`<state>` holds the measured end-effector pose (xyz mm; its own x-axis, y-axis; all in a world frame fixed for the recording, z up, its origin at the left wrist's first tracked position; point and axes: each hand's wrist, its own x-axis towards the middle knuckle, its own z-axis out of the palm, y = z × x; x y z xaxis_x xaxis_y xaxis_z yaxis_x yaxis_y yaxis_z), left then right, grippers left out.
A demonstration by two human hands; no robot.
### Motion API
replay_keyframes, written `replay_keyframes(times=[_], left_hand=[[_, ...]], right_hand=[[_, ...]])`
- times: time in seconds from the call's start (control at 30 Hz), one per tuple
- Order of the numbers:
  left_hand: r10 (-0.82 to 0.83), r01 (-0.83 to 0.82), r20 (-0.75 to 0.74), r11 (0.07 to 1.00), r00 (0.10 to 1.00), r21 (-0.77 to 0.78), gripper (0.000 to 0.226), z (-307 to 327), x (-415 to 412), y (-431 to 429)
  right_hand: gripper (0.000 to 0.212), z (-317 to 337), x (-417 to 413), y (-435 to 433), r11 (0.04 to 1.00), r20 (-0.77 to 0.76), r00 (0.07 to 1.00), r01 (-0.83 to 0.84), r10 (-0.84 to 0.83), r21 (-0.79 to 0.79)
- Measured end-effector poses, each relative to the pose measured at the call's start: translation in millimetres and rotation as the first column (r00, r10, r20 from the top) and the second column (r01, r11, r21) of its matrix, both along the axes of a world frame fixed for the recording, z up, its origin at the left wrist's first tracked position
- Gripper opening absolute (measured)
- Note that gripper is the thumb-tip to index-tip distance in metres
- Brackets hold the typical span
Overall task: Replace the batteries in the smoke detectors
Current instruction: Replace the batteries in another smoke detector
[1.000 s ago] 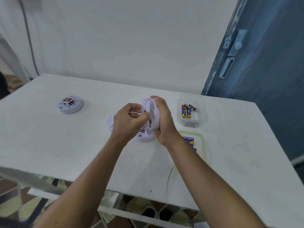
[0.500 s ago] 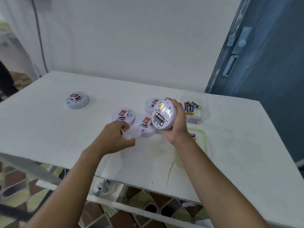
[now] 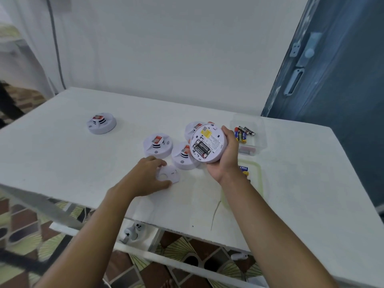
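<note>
Next, the batteries [image 3: 200,149] — cover [image 3: 169,175] off
My right fingers [image 3: 226,131] grip the detector [image 3: 214,142], left fingers [image 3: 160,163] pinch the cover — ease batteries out gently.

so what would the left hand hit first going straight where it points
The left hand holds the flat white plastic cover plate; beyond it, probably the nearest round white smoke detector.

Left hand [image 3: 145,175] lowered cover plate [image 3: 169,174] onto table [image 3: 62,163].
</note>
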<state>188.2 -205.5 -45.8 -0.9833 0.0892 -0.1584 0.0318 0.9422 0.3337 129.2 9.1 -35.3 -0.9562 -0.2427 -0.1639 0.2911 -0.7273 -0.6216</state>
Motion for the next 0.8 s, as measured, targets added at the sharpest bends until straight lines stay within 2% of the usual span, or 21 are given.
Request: replay_keyframes(times=[0.23,0.37,0.6,0.8], left_hand=[[0.053,0.017,-0.298,0.974,0.953,0.226,0.033,29,-1,30],[0.056,0.105,-0.404,0.926,0.913,0.364,0.027,47,-2,66],[0.041,0.196,-0.494,0.887,0.868,0.418,0.031,51,-7,115],[0.099,0.157,-0.45,0.853,0.887,0.497,0.035,48,-17,139]], right_hand=[[0.037,4,6,6,0.999,-0.003,0.999,0.038,-0.038,-0.009],[0.037,6,9,13,0.995,-0.02,0.997,0.072,-0.074,-0.07],[0.034,19,12,37,0.988,-0.045,0.987,0.152,-0.154,-0.039],[0.033,26,15,57,0.969,-0.064,0.969,0.243,-0.24,0.044]])
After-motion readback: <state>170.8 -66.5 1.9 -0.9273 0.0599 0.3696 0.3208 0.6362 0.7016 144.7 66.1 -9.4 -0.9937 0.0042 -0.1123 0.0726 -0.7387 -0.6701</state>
